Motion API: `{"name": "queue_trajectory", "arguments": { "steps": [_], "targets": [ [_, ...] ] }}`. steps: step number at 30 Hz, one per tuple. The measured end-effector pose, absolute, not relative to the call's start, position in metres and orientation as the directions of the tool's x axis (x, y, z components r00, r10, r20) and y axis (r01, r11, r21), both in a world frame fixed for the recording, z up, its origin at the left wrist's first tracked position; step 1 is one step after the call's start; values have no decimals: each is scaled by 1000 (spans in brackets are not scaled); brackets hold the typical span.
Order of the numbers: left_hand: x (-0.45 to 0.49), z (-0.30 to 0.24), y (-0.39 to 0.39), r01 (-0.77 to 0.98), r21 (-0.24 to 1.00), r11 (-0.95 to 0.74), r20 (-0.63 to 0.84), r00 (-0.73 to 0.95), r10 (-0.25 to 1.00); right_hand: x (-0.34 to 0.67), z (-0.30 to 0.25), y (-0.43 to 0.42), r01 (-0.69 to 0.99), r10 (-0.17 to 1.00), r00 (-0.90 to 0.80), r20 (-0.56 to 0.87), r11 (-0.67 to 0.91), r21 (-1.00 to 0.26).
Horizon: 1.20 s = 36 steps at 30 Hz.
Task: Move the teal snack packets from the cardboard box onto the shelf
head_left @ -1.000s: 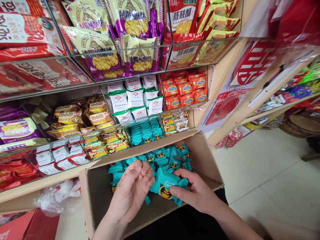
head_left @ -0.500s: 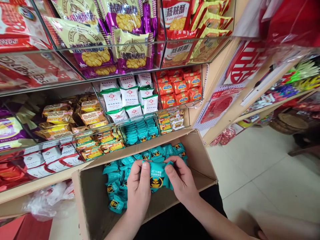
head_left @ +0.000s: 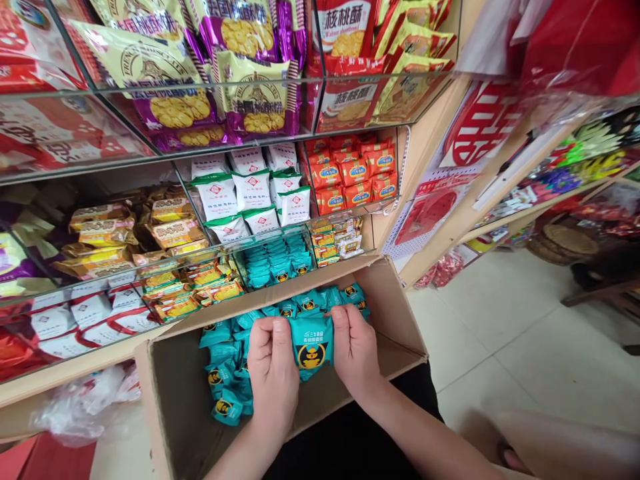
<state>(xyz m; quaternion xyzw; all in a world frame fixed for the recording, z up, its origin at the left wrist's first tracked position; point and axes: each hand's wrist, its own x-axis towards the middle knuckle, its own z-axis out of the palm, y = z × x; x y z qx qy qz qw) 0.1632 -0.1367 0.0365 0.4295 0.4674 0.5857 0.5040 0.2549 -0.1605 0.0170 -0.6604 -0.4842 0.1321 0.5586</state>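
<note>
A teal snack packet (head_left: 311,343) with a black and yellow emblem is stretched upright between my two hands. My left hand (head_left: 273,367) pinches its left edge between thumb and fingers. At the top right corner, my right hand (head_left: 356,347) is closed in a pinch on the packet. Both hands are over an open cardboard box (head_left: 175,393), whose left part and far side hold several more teal packets (head_left: 227,380). Part of the box floor and some packets are hidden behind my hands.
Behind the box stands a shelf with glass fronts, holding teal packets (head_left: 280,263), white and green packets (head_left: 253,190), red packets (head_left: 355,170) and large biscuit bags (head_left: 255,100). A clear plastic bag (head_left: 85,403) lies at lower left. Tiled floor (head_left: 490,333) extends on the right.
My fingers have shifted on the packet, which now faces me flatter and more fully stretched. The whole view has moved slightly, with shelf and box appearing further left.
</note>
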Motion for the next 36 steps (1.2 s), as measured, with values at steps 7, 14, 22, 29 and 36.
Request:
{"name": "queue_trajectory", "arguments": {
  "steps": [7, 14, 22, 29, 36],
  "targets": [
    [160, 29, -134, -183, 982, -53, 34, -107, 994, 254, 18, -163, 550, 745, 507, 433, 107, -828],
    [160, 17, -131, -204, 978, 50, -63, -56, 996, 256, 8, -160, 496, 781, 502, 371, 91, -863],
    [157, 9, -130, -39, 997, -67, 63, -82, 995, 259, 1, -161, 493, 777, 500, 382, 107, -863],
    [159, 9, -130, -61, 997, -49, 45, -75, 996, 258, 1, -160, 501, 755, 512, 409, 124, -857],
    [151, 10, -121, 125, 988, -86, 85, 16, 996, 265, 0, -161, 480, 768, 504, 394, 130, -868]
  ]
}}
